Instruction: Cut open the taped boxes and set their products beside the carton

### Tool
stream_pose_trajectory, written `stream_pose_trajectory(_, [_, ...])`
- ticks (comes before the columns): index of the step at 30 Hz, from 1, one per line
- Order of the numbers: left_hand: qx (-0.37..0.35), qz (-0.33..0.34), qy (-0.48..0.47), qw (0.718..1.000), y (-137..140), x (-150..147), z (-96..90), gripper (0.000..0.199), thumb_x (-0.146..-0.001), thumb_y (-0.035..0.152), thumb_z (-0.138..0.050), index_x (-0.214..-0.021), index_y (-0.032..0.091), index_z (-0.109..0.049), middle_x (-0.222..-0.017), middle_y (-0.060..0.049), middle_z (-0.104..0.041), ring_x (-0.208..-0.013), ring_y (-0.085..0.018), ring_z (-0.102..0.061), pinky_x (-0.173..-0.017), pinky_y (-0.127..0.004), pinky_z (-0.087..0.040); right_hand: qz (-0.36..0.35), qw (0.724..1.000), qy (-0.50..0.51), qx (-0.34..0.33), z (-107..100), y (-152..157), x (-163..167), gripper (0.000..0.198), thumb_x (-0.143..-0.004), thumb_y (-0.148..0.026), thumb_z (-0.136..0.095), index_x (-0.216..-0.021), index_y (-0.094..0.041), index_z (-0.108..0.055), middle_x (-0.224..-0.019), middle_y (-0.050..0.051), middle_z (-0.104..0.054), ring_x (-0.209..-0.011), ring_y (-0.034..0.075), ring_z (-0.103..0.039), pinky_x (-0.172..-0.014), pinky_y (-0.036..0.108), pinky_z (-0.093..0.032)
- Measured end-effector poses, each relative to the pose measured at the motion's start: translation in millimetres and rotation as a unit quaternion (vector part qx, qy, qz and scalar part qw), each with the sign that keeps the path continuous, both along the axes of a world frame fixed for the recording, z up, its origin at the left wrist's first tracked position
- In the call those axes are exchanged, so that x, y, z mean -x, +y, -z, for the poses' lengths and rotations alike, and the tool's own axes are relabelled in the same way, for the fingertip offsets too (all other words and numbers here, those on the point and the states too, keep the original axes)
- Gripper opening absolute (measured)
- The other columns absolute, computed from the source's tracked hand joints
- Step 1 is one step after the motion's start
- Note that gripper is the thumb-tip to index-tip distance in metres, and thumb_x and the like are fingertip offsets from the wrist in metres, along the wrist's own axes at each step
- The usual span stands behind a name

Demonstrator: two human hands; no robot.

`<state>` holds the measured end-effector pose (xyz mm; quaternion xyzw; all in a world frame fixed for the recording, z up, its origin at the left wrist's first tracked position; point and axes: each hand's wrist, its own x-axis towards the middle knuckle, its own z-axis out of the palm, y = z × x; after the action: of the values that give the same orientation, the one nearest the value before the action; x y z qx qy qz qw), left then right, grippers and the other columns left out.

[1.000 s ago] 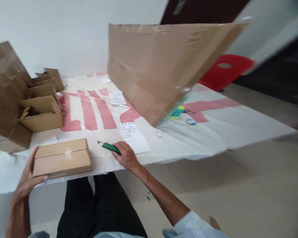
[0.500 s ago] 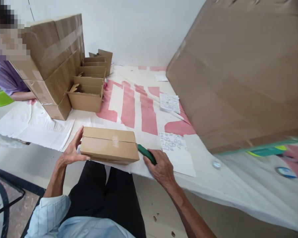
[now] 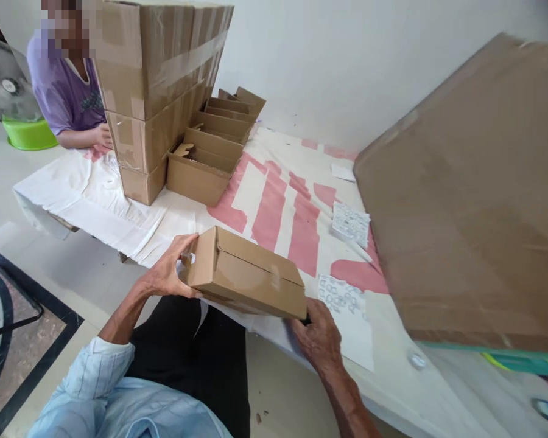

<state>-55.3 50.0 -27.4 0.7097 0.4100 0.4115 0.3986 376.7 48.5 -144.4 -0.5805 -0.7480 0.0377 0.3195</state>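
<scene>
The left hand (image 3: 170,271), at 9 o'clock of the box (image 3: 256,274), has a wide grip that holds its end. The right hand (image 3: 319,334), at 4 o'clock, meets the near right corner; its fingers are partly hidden, so how far this grip closes I cannot tell. The box lies slanting over the near edge of the worktop (image 3: 95,188). Farther away, room for moving is at 1 o'clock, between open boxes (image 3: 201,176) at 11 and a big carton (image 3: 466,201) towards 3.
</scene>
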Motion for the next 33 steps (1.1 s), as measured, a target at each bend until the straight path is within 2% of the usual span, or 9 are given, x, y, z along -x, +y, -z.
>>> stream_pose_trajectory(6, [-0.064,-0.01,0.02,0.998,4,-7,-9.9,0.129,-0.059,0.062,-0.099,-0.164,0.024,-0.037,-0.154,-0.02,-0.044,-0.145,-0.044,-0.044,-0.121,-0.065,-0.042,0.011,0.999,0.042,0.009,-31,8,13,0.029,-0.09,-0.046,-0.061,-0.106,-0.023,-0.07,-0.103,0.012,-0.073,-0.099,0.03,-0.067,-0.087,0.047,-0.058])
stream_pose_trajectory(9, [-0.086,-0.021,0.026,0.996,4,-11,-11.5,0.128,-0.058,0.067,-0.098,-0.163,0.023,-0.039,-0.155,-0.021,-0.045,-0.148,-0.045,-0.042,-0.125,-0.067,-0.037,0.025,0.993,0.116,0.016,-64,14,28,0.032,-0.093,-0.05,-0.062,-0.104,-0.022,-0.073,-0.1,0.011,-0.073,-0.092,0.027,-0.069,-0.077,0.043,-0.06])
stream_pose_trajectory(12, [-0.1,-0.033,0.033,0.994,1,-19,-17.1,0.127,-0.058,0.069,-0.097,-0.161,0.021,-0.04,-0.154,-0.022,-0.046,-0.148,-0.046,-0.042,-0.126,-0.068,-0.035,0.041,0.984,0.166,-0.04,-125,16,52,0.03,-0.097,-0.05,-0.063,-0.101,-0.022,-0.075,-0.101,0.01,-0.075,-0.092,0.027,-0.071,-0.077,0.042,-0.06])
stream_pose_trajectory(14, [-0.097,-0.041,0.045,0.993,-2,-26,-24.0,0.127,-0.056,0.068,-0.099,-0.16,0.022,-0.041,-0.155,-0.022,-0.047,-0.148,-0.047,-0.043,-0.125,-0.068,-0.036,0.003,0.984,0.15,-0.094,-176,14,75,0.024,-0.1,-0.045,-0.064,-0.104,-0.024,-0.077,-0.106,0.01,-0.075,-0.097,0.027,-0.071,-0.084,0.044,-0.06])
stream_pose_trajectory(17, [-0.089,-0.056,0.063,0.992,-6,-40,-36.9,0.128,-0.053,0.064,-0.102,-0.159,0.024,-0.043,-0.155,-0.021,-0.048,-0.147,-0.048,-0.043,-0.125,-0.068,-0.037,-0.142,0.979,0.057,-0.135,-246,8,117,0.015,-0.101,-0.032,-0.066,-0.109,-0.028,-0.078,-0.11,0.008,-0.074,-0.103,0.028,-0.071,-0.097,0.05,-0.058])
stream_pose_trajectory(19, [-0.087,-0.068,0.072,0.991,-8,-49,-44.9,0.128,-0.052,0.063,-0.103,-0.159,0.024,-0.044,-0.155,-0.021,-0.049,-0.147,-0.048,-0.044,-0.124,-0.067,-0.038,-0.257,0.959,-0.009,-0.119,-273,9,143,0.016,-0.102,-0.025,-0.064,-0.11,-0.028,-0.077,-0.106,0.008,-0.074,-0.103,0.028,-0.069,-0.095,0.049,-0.057])
stream_pose_trajectory(23, [-0.081,-0.086,0.085,0.989,-13,-63,-54.9,0.125,-0.053,0.055,-0.105,-0.158,0.027,-0.044,-0.155,-0.02,-0.05,-0.148,-0.047,-0.044,-0.123,-0.068,-0.038,-0.354,0.919,-0.157,-0.074,-279,24,175,0.019,-0.105,-0.021,-0.057,-0.099,-0.023,-0.075,-0.098,0.008,-0.071,-0.097,0.026,-0.064,-0.089,0.044,-0.056])
stream_pose_trajectory(28, [-0.073,-0.094,0.095,0.988,-15,-70,-57.3,0.122,-0.054,0.048,-0.105,-0.158,0.028,-0.043,-0.155,-0.02,-0.049,-0.149,-0.046,-0.043,-0.122,-0.07,-0.038,-0.32,0.896,-0.294,-0.087,-261,37,178,0.015,-0.102,-0.018,-0.061,-0.092,-0.02,-0.072,-0.09,0.008,-0.066,-0.088,0.024,-0.058,-0.081,0.04,-0.049])
stream_pose_trajectory(33, [-0.073,-0.093,0.094,0.989,-14,-72,-59.1,0.122,-0.053,0.049,-0.104,-0.157,0.028,-0.044,-0.154,-0.019,-0.05,-0.147,-0.048,-0.044,-0.121,-0.072,-0.038,-0.299,0.891,-0.323,-0.112,-260,38,177,0.015,-0.092,-0.019,-0.077,-0.08,-0.021,-0.068,-0.086,0.007,-0.065,-0.083,0.023,-0.057,-0.075,0.037,-0.047])
